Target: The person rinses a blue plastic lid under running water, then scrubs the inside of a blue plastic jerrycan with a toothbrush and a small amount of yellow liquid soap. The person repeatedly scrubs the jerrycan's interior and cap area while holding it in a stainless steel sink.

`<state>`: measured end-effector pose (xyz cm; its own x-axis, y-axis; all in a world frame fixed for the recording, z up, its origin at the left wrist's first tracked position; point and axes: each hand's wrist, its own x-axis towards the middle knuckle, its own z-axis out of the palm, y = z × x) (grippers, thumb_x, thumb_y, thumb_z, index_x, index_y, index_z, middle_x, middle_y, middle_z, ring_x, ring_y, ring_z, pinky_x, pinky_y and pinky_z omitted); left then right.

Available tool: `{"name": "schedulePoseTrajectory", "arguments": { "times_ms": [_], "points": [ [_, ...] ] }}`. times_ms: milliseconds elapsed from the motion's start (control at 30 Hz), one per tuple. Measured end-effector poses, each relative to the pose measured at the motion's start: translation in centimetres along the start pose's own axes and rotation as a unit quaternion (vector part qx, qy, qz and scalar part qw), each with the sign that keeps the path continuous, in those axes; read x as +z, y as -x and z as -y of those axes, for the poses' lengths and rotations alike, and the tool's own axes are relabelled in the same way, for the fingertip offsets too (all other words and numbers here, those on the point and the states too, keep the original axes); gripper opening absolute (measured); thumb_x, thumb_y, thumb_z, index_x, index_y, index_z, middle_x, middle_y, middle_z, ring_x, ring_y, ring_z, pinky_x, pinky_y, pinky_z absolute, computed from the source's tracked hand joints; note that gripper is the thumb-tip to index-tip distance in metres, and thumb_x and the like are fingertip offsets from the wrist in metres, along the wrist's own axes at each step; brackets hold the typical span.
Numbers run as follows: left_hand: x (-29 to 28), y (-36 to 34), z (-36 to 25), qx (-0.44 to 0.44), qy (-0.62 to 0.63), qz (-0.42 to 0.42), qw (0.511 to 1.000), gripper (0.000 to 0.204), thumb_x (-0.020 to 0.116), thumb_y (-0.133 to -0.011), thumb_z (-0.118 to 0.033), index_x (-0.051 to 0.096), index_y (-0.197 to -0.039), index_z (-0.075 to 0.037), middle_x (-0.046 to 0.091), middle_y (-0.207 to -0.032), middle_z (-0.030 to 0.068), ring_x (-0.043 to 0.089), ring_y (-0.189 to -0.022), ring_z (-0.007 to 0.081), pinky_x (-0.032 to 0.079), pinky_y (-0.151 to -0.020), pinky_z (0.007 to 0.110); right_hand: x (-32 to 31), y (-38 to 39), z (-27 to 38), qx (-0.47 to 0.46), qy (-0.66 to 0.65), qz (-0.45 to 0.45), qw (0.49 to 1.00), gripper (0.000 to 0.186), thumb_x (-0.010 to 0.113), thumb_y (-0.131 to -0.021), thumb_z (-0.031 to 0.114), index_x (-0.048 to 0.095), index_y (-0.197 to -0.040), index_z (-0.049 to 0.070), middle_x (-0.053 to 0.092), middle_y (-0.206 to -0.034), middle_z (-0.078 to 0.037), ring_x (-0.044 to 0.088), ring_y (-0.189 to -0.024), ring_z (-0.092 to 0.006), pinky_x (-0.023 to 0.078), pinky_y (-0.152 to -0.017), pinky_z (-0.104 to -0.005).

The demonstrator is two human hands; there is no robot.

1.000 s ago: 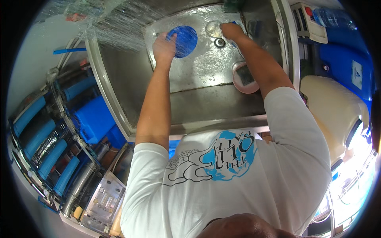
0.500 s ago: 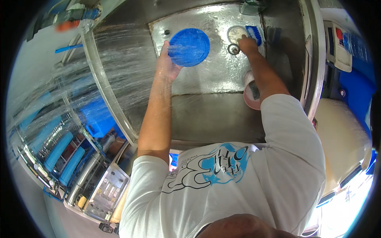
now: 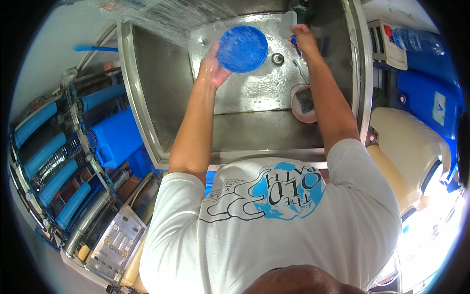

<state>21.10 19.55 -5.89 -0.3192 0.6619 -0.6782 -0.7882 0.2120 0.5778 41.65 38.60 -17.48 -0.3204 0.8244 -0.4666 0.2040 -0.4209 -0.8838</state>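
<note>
My left hand (image 3: 213,68) holds a round blue plastic dish or lid (image 3: 243,48) by its left side, with water spraying across it. My right hand (image 3: 306,40) grips a clear round lid (image 3: 290,19), raised on edge near the back of the metal sink, and a small blue item at its fingers, partly hidden. Just left of that hand sits a small metal fitting (image 3: 277,59). A brush-like utensil (image 3: 296,65) lies below it, near a pink bowl (image 3: 298,110) with a dark pad inside. A green container (image 3: 300,8) stands in the back right corner.
The steel sink's rim (image 3: 128,73) surrounds my hands. A tubular rack with blue padded bars (image 3: 34,122) and blue jerrycans (image 3: 110,139) stand left. Cream (image 3: 406,132) and blue containers (image 3: 426,93), a white appliance (image 3: 387,46) and a clear bottle (image 3: 416,41) are at right.
The clear lid has left the sink bottom and is tilted up toward the back in my right hand. The blue dish shifts slightly right and up with my left hand.
</note>
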Motion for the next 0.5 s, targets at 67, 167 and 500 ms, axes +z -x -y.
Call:
{"name": "schedulePoseTrajectory", "arguments": {
  "times_ms": [67,167,500],
  "points": [
    [-0.1,0.4,-0.9,0.010,0.008,0.009,1.000,0.051,0.036,-0.109,-0.038,0.047,-0.140,0.001,0.055,-0.139,0.0192,0.056,-0.126,0.0343,0.048,-0.105,0.052,-1.0,2.0,1.1,0.002,-0.008,0.023,1.000,0.019,0.059,-0.100,0.023,0.060,-0.105,0.005,0.066,-0.087,-0.005,0.060,-0.062,-0.0110,0.048,-0.053,-0.0259],
    [-0.2,1.4,-2.1,0.025,0.021,0.035,0.999,0.051,0.038,-0.109,-0.039,0.047,-0.140,0.001,0.055,-0.140,0.0195,0.056,-0.126,0.0346,0.048,-0.104,0.054,-2.2,5.6,1.6,0.038,-0.028,0.064,0.997,0.016,0.058,-0.101,0.020,0.059,-0.105,0.005,0.067,-0.089,-0.006,0.060,-0.062,-0.0110,0.050,-0.053,-0.0259],
    [2.4,5.0,-8.2,0.084,0.009,0.111,0.990,0.051,0.046,-0.106,-0.041,0.050,-0.136,-0.001,0.059,-0.132,0.0168,0.058,-0.121,0.0337,0.049,-0.101,0.055,-2.0,16.7,1.9,0.049,-0.099,0.017,0.994,0.009,0.057,-0.101,0.016,0.056,-0.101,0.008,0.069,-0.092,-0.007,0.058,-0.059,-0.0113,0.051,-0.051,-0.0262]
  ]
}}
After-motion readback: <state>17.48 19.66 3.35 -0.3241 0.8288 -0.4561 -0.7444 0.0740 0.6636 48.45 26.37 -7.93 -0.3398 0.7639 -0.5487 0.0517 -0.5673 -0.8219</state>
